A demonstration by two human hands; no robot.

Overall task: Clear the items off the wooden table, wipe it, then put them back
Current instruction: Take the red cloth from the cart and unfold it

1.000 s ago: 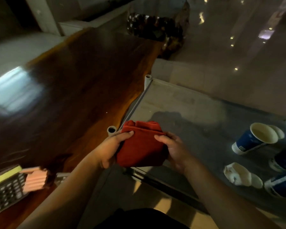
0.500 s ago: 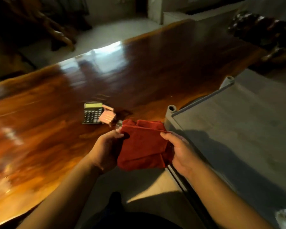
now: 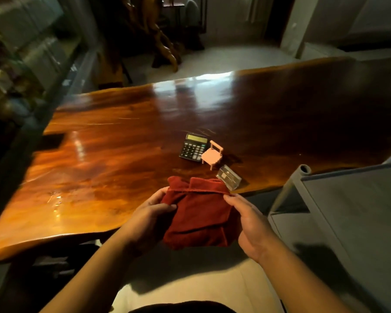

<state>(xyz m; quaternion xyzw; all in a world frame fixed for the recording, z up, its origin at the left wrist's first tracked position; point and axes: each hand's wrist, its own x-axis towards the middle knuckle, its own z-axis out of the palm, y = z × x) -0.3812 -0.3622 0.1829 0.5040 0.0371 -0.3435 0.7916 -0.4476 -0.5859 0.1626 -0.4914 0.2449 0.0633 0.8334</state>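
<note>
Red cloth held in both hands at the near bench edge.
We grip the folded red cloth (image 3: 199, 219) two-handed: left hand (image 3: 148, 219) fingers pinch its left side, right hand (image 3: 250, 224) fingers clamp its right edge. It hangs just off the wooden bench (image 3: 104, 159). Beyond it on the bench: clear plastic holder (image 3: 228, 177), then pink toy chair (image 3: 212, 154) touching the black calculator (image 3: 193, 147). Grey cart (image 3: 348, 211) at right.
</note>
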